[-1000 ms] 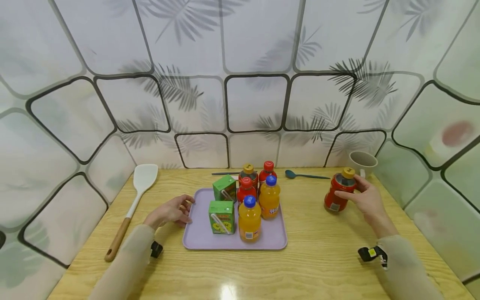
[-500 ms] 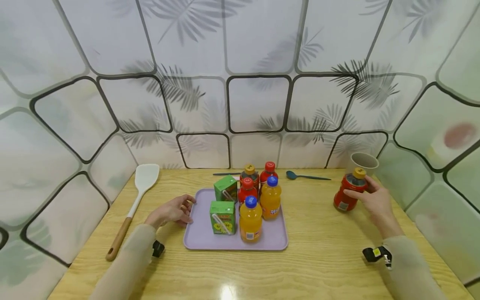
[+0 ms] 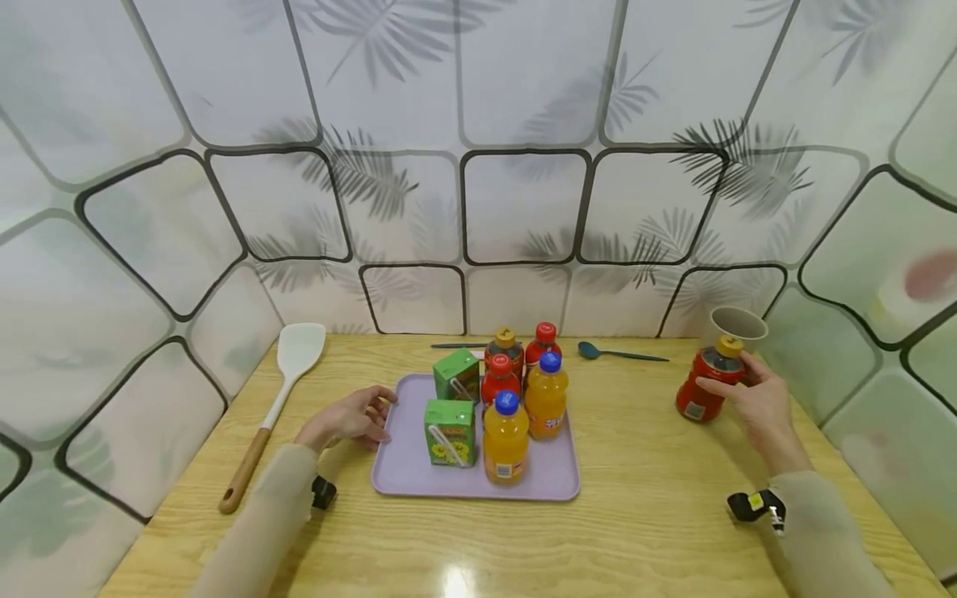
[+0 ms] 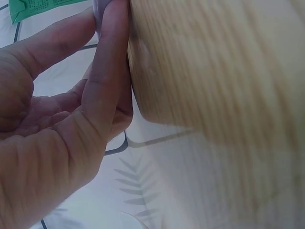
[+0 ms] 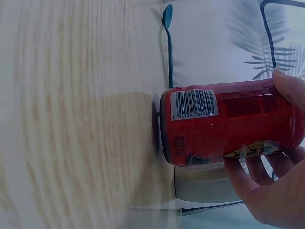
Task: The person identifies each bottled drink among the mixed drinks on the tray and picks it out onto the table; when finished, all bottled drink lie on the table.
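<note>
Right hand (image 3: pixel 763 407) round 1 red bottle (image 3: pixel 696 399)

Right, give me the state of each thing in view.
Held bottle, capped, in right hand
Tray, loaded
Orange bottles, capped, upright
Red-capped bottles, closed, upright
Tray's yellow-capped bottle, closed
Green cartons, straws attached outside
Cup, upright
Spatula, lying flat
Spoon, lying flat
Dark utensil, partly hidden
</note>
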A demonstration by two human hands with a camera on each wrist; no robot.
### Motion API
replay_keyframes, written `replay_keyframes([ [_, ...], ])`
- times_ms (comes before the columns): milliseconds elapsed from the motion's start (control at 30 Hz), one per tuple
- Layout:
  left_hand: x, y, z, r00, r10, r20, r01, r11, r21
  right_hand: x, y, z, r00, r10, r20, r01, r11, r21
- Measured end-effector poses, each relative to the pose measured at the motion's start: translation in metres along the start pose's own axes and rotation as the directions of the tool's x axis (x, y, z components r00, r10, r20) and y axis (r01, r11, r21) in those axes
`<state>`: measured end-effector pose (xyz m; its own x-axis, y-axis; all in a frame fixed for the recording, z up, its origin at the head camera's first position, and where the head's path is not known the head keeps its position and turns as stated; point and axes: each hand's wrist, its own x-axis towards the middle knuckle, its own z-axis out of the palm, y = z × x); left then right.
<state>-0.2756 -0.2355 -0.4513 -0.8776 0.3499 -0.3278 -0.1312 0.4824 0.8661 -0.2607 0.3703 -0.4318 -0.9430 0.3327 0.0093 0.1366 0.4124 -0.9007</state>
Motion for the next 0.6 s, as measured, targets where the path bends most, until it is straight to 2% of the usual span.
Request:
replay_keyframes([
  [233, -0.0003, -0.0027, 0.0, 1.0, -0.016, 0.0, 0.016, 1.0, -0.014, 0.0028, 0.0033, 0.0031, 1.0, -0.01, -0.013, 0.01, 1.0, 0.01],
  [600, -0.0001, 0.0021, -0.0002, 1.0, 0.0, 0.019, 0.0, 1.0, -0.013, 0.0028, 0.0037, 0.002, 1.0, -0.026, -0.01, 0.026, 0.999, 0.033],
])
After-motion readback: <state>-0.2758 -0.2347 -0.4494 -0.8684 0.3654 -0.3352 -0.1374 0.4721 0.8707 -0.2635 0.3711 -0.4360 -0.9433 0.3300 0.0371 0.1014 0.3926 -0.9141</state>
